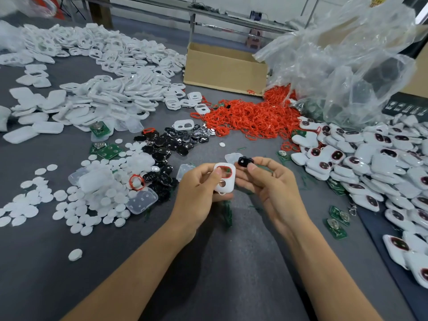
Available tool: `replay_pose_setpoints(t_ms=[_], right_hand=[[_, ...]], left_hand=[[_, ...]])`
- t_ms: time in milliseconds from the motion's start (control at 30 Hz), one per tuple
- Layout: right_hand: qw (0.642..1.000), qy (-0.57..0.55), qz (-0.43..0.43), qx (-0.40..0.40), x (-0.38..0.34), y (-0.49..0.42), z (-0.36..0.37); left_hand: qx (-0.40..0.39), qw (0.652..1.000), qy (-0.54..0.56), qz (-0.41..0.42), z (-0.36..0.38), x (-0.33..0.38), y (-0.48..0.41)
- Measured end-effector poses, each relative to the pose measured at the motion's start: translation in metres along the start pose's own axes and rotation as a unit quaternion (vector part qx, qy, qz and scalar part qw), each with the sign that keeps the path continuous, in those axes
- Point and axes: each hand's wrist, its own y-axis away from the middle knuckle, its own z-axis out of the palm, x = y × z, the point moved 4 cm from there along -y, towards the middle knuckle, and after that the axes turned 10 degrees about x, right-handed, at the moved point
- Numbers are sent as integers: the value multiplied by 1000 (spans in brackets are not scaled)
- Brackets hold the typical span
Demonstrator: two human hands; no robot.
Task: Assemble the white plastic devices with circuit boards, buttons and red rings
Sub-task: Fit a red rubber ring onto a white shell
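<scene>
My left hand [199, 188] grips a white plastic shell [224, 179] upright above the table's middle. A red ring sits in the shell's upper opening, and the smaller lower hole is open. Just to its right, my right hand [268, 179] pinches a glossy black button [245, 161] between thumb and forefinger, a little above the shell's top edge. Loose red rings [250, 119] lie in a heap behind. More black buttons [171, 142] are scattered left of centre. Green circuit boards [108, 151] lie among white discs.
Empty white shells [111, 89] are piled at the back left. Finished white devices [361, 163] are stacked along the right side. A cardboard box [224, 68] and a clear plastic bag [342, 61] stand at the back. White discs [76, 205] and clear covers [141, 200] spread at the left.
</scene>
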Motion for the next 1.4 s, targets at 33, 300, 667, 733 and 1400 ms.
replay_pose_setpoints(t_ms=[33,300,667,733,1400], right_hand=[[1000,9,-3,-3,1,1,0],[994,93,-53,-4,6,5,2],[994,81,-19,-65,15,4,7],[993,97,-18,-68,17,4,8],[985,-53,63,-152,9,7,14]], left_hand=[[-2,1000,8,1,1,0,0],[-28,999,-2,36,4,5,3],[10,998,-21,65,-1,5,1],[17,995,-47,82,-3,4,0],[-74,984,155,-52,3,5,-2]])
